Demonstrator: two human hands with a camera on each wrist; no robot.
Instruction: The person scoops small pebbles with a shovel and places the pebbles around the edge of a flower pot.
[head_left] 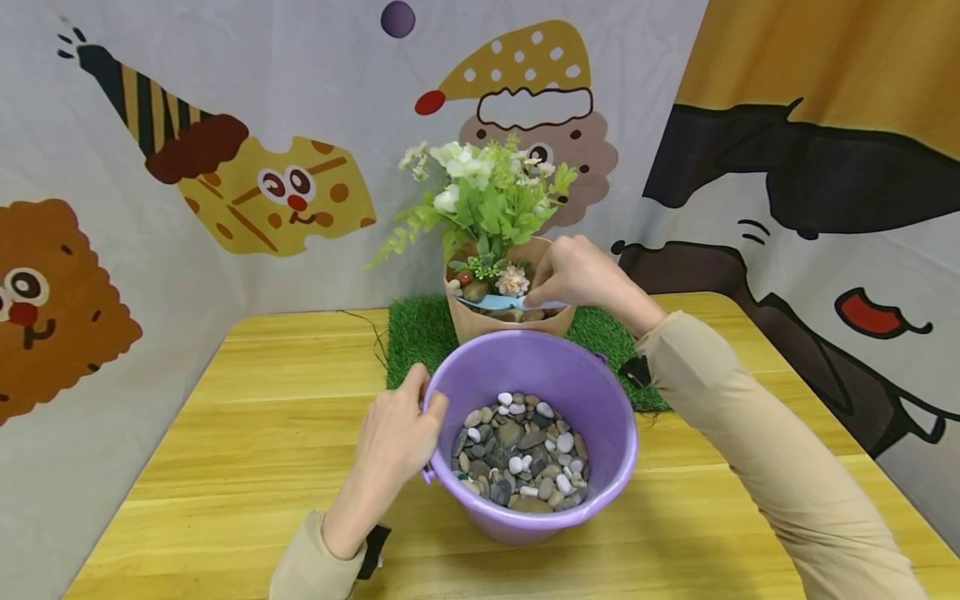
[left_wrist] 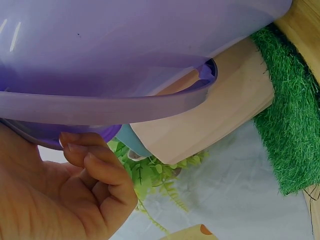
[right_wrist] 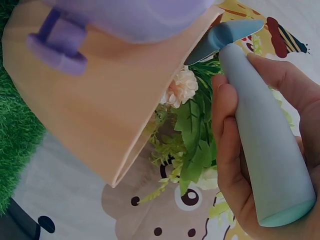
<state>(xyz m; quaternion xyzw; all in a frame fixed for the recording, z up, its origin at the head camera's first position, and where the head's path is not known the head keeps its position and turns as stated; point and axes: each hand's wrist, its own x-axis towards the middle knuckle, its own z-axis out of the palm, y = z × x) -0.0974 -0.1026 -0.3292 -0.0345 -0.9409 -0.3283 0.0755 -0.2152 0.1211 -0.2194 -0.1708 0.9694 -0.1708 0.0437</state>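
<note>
My left hand (head_left: 397, 433) grips the left rim of a purple bucket (head_left: 581, 375), fingertips over its edge. Grey, brown and white pebbles (head_left: 510, 433) cover the bucket's bottom. Behind it stands a tan planter (head_left: 467, 321) with green leaves, white flowers and stones, its lower part hidden by the bucket. Over the planter's opening, my right hand (head_left: 577, 271) holds a small light-blue trowel (head_left: 491, 302). The right wrist view shows fingers wrapped round the trowel's thick handle (right_wrist: 270, 145); its blade is seen edge-on at the planter's rim. In the left wrist view, curled fingers (left_wrist: 107, 175) meet the bucket's rim.
Beneath the planter lies a green artificial grass mat (head_left: 420, 321), with a thin dark wire (head_left: 380, 337) beside it. Everything stands on a yellow wooden table (head_left: 285, 417). A cloth backdrop (head_left: 315, 67) with cartoon figures hangs close behind.
</note>
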